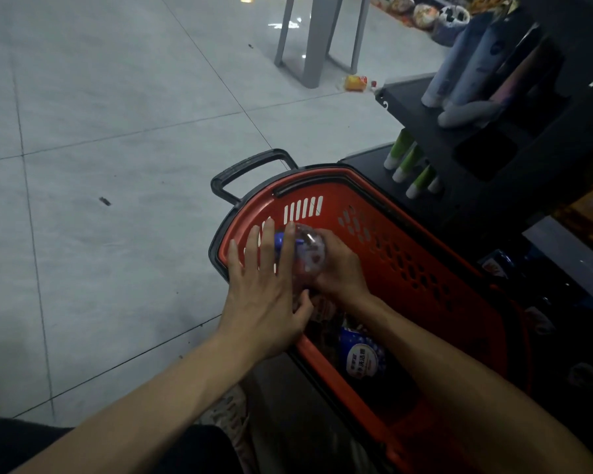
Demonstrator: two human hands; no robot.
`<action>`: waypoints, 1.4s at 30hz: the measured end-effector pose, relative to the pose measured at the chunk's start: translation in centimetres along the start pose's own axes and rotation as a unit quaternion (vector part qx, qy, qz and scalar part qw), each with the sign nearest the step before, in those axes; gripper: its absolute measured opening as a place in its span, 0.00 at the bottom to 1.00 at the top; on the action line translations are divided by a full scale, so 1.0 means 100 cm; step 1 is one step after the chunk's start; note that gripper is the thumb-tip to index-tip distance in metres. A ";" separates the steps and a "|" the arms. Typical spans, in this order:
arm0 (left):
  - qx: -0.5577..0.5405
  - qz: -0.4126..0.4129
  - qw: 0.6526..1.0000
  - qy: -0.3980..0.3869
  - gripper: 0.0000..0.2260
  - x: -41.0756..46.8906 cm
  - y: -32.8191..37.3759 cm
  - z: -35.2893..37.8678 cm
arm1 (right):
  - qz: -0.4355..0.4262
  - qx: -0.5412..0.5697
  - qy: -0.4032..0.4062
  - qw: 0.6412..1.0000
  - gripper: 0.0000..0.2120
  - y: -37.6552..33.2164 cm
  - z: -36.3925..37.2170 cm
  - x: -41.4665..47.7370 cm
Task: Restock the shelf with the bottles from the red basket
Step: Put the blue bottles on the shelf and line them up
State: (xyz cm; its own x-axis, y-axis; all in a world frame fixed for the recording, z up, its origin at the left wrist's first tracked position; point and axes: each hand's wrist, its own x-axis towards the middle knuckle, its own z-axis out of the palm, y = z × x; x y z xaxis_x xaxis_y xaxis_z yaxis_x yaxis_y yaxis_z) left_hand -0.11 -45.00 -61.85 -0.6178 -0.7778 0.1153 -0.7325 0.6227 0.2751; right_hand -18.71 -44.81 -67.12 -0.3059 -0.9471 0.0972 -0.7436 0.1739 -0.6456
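Note:
The red basket (414,241) stands on the floor beside the black shelf (424,121). Over its near left corner my right hand (339,268) grips a clear bottle (310,253) with a blue cap. My left hand (264,292) lies against the bottle's left side with its fingers straight and spread, thumb under it. Lower in the basket lies another bottle (361,354) with a blue and white label, among dark items I cannot make out.
The shelf's upper tier holds tall grey-blue tubes (472,63), one tipped over; the tier below carries green tubes (407,162). The basket's black handle (250,169) sticks out toward the tiled floor. A grey stool (319,39) and a yellow packet (355,83) are farther back.

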 end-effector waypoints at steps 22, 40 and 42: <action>-0.407 -0.005 0.886 -0.220 0.49 0.018 0.096 -0.056 | 0.191 0.349 0.124 0.909 0.31 -0.052 -0.242 -0.138; -0.707 -0.003 0.613 -0.352 0.27 -0.033 0.292 -0.069 | 0.170 0.328 0.125 0.921 0.21 -0.019 -0.342 -0.298; -0.708 0.008 0.619 -0.340 0.29 -0.031 0.306 -0.064 | 0.173 0.316 0.121 0.925 0.25 -0.004 -0.348 -0.319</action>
State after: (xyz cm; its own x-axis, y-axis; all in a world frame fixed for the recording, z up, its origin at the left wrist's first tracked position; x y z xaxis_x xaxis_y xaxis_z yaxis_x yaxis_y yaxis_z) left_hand -18.75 -24.09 -47.66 -0.9517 -0.2571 -0.1677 -0.0381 -0.4432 0.8956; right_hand -29.34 -5.28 -43.66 -0.6412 -0.7632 -0.0806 -0.1031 0.1897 -0.9764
